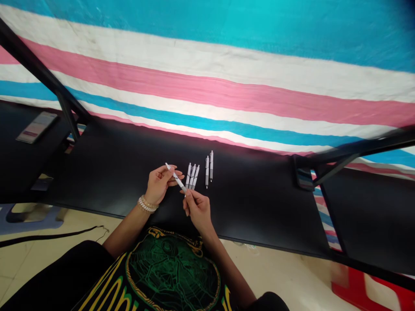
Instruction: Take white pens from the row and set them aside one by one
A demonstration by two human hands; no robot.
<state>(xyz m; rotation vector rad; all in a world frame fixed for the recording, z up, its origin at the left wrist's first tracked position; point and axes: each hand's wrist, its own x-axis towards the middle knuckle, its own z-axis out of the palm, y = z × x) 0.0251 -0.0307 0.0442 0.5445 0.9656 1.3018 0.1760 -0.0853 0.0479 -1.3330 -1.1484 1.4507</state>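
- Pen (175, 176), white and slim, is being held just above the black counter (253, 203), slanting from the left hand down to the right hand.
- Left hand (158, 183) is curling its fingers around the pen's upper end, closed on it; a pale beaded bracelet (146, 204) is sitting on that wrist.
- Right hand (197, 208) is pinching the pen's lower end between thumb and fingertips, the other fingers folded in.
- Three more white pens (192, 176) are lying side by side on the counter just beyond the hands, nearly touching the held pen.
- Two further pens (209, 170) are lying a little to the right of those three, roughly parallel.
- Nothing is lying between the hands and the loose pens.
- A striped sheet (227, 86) in turquoise, white and pink is hanging behind the counter.
- A phone-like card (36, 126) is resting far left on the counter, beside a dark metal strut (39, 69).
- A red stool (372, 289) is showing at lower right.
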